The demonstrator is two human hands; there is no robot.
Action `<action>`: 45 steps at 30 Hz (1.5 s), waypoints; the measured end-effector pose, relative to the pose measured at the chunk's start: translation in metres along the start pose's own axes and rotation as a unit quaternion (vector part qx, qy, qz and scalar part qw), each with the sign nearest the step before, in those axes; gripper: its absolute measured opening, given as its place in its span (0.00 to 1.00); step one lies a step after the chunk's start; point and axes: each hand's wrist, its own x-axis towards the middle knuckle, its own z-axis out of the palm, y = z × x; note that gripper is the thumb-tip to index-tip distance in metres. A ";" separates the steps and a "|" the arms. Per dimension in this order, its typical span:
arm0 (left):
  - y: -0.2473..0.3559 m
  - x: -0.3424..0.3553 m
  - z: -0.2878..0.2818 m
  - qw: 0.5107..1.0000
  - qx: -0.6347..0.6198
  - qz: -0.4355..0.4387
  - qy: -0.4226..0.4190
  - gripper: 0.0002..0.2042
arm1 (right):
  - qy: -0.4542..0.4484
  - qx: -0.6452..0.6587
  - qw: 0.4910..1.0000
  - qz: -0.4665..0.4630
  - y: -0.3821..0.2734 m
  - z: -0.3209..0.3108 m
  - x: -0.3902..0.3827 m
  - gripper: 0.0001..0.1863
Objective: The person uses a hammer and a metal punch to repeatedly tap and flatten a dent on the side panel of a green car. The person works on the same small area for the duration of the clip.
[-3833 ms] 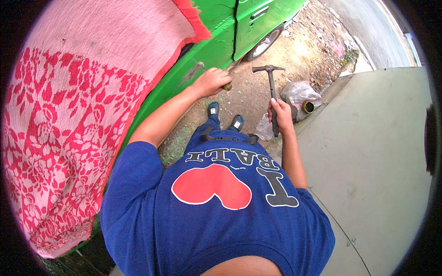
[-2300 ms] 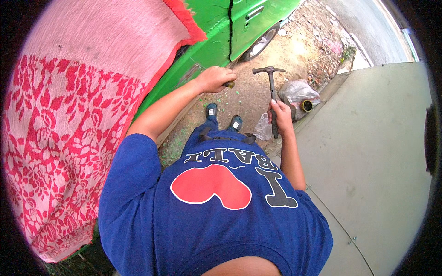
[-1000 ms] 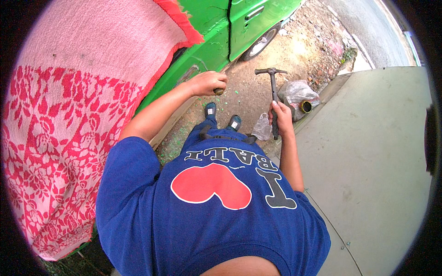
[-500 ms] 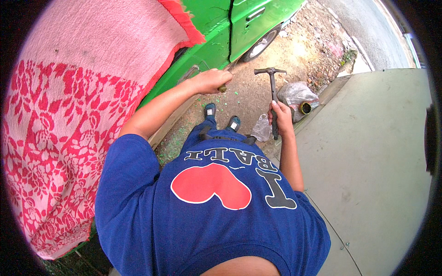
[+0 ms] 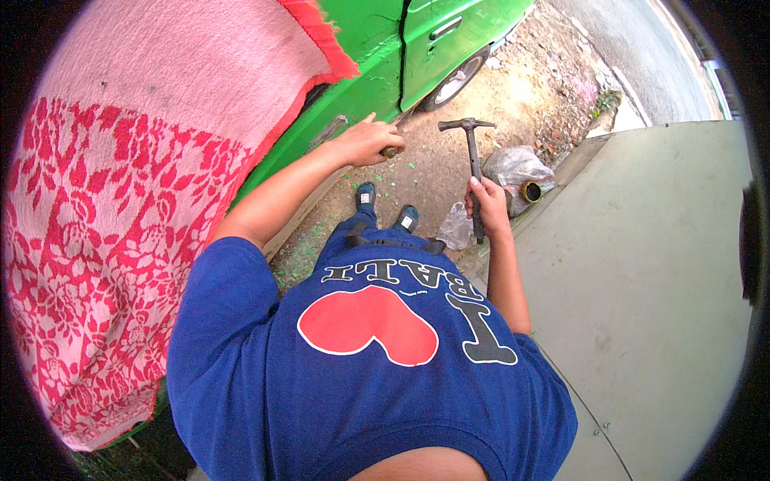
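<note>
My right hand [image 5: 488, 205] is closed round the handle of a hammer [image 5: 472, 152]. The hammer stands nearly upright, its narrow dark head at the top, away from the car. My left hand [image 5: 367, 144] is closed on a tool with a rounded brownish handle [image 5: 389, 151]; only the handle's end shows, and the rest is hidden by the hand. It is held close to the lower body of a green car [image 5: 365, 68], by a scraped, greyish patch [image 5: 325, 132] in the paint. Whether the tool touches the metal I cannot tell.
A pink and red floral blanket [image 5: 120, 192] covers part of the car at left. Green paint chips lie on the ground around my shoes [image 5: 366, 194]. Plastic bags [image 5: 517, 164] and an open can [image 5: 531, 191] stand beside a large grey-green panel [image 5: 642, 240] at right.
My left hand has shifted slightly, its fingers loosening a little around the handle. The hammer has moved slightly left in my right hand.
</note>
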 end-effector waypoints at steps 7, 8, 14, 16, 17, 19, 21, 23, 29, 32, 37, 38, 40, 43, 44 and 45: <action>0.006 0.006 0.001 0.987 -0.066 -0.133 0.059 0.13 | 0.003 -0.053 0.994 -0.095 0.009 0.023 -0.009 0.11; 0.003 0.002 0.002 0.990 -0.069 -0.094 0.078 0.14 | 0.007 -0.085 0.990 -0.113 0.012 0.028 -0.009 0.09; -0.008 -0.015 0.010 0.998 -0.036 0.014 0.039 0.19 | -0.013 0.026 0.993 -0.114 0.030 0.040 -0.009 0.10; 0.002 -0.016 0.005 1.000 0.018 0.011 -0.023 0.22 | -0.004 0.032 0.990 -0.134 0.035 0.042 -0.006 0.12; 0.006 -0.017 0.005 0.999 0.035 -0.001 -0.040 0.21 | 0.004 0.029 0.988 -0.150 0.036 0.043 -0.004 0.13; 0.012 -0.018 0.007 0.995 0.067 -0.023 -0.076 0.18 | 0.027 0.021 0.987 -0.157 0.039 0.043 -0.006 0.14; 0.014 -0.016 0.007 0.993 0.067 -0.035 -0.090 0.16 | 0.055 0.010 0.988 -0.141 0.041 0.043 -0.008 0.14; 0.014 -0.013 0.008 0.995 0.053 -0.036 -0.078 0.14 | 0.059 0.008 0.989 -0.135 0.043 0.041 -0.012 0.13; -0.004 -0.006 0.013 0.998 0.054 0.029 -0.015 0.15 | 0.071 0.018 0.989 -0.125 0.047 0.043 -0.018 0.10; -0.007 -0.001 0.012 0.995 0.076 0.067 0.004 0.16 | 0.072 0.006 0.990 -0.121 0.049 0.042 -0.018 0.09; -0.015 0.006 0.014 0.991 0.088 0.100 0.025 0.15 | 0.070 0.009 0.991 -0.115 0.045 0.042 -0.020 0.09; -0.015 0.007 0.014 0.992 0.087 0.094 0.023 0.15 | 0.072 0.016 0.991 -0.113 0.043 0.043 -0.021 0.09; -0.013 0.007 0.016 0.993 0.084 0.079 0.019 0.15 | 0.075 0.014 0.990 -0.114 0.042 0.043 -0.021 0.09; -0.013 0.008 0.017 0.992 0.079 0.092 0.035 0.15 | 0.075 0.006 0.990 -0.118 0.046 0.040 -0.020 0.09; -0.014 0.008 0.017 0.992 0.081 0.090 0.034 0.15 | 0.075 0.015 0.991 -0.114 0.045 0.040 -0.020 0.09; -0.015 0.009 0.017 0.992 0.082 0.087 0.032 0.15 | 0.074 0.023 0.991 -0.109 0.045 0.040 -0.020 0.09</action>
